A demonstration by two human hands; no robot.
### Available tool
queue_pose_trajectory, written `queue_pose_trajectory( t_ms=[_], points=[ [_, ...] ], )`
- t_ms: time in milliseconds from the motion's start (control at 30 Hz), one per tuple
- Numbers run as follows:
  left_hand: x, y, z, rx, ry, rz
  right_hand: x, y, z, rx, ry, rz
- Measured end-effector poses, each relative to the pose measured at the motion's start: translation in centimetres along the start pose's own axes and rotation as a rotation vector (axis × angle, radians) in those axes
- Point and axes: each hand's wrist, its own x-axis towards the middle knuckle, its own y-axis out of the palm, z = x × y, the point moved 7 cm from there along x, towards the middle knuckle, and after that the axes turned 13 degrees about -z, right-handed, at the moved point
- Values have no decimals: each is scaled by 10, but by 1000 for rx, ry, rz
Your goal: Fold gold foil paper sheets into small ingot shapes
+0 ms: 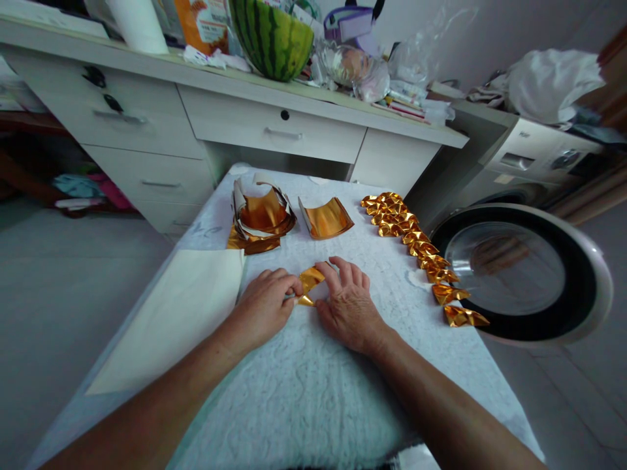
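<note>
A small piece of gold foil paper (310, 279) lies between my two hands on the cloth-covered table, partly folded at its near edge. My left hand (268, 301) pinches its left end between thumb and fingers. On its right side, my right hand (349, 303) presses the foil with its fingertips, the other fingers somewhat spread. Beyond my hands stand a curved stack of gold sheets (329, 219) and, left of it, a larger bundle of curled gold sheets (264, 215). Several folded gold foil pieces (420, 247) run in a line along the table's right side.
A pale sheet (171, 320) covers the left part of the table (313, 391). Behind is a white counter (323, 104) with drawers, holding a cut watermelon (272, 39) and plastic bags. At right, a washing machine door (524, 271) hangs open against the table's edge.
</note>
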Motion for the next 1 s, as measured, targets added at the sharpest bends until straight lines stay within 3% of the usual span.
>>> queue_pose_trajectory(
  t_ms=[100, 300, 533, 833, 1000],
  points=[
    [0, -1, -1, -18, 11, -15, 2, -3, -5, 114, 19, -25],
    [0, -2, -3, -23, 12, -40, 16, -3, -29, 206, 199, -125],
    [1, -2, -5, -10, 14, -49, 30, 8, -39, 146, 230, -93],
    [-1, -1, -4, 9, 35, -58, 27, 12, -40, 171, 272, -99],
    [0, -2, -5, 2, 23, -53, 26, 14, -36, 131, 260, -34]
  ],
)
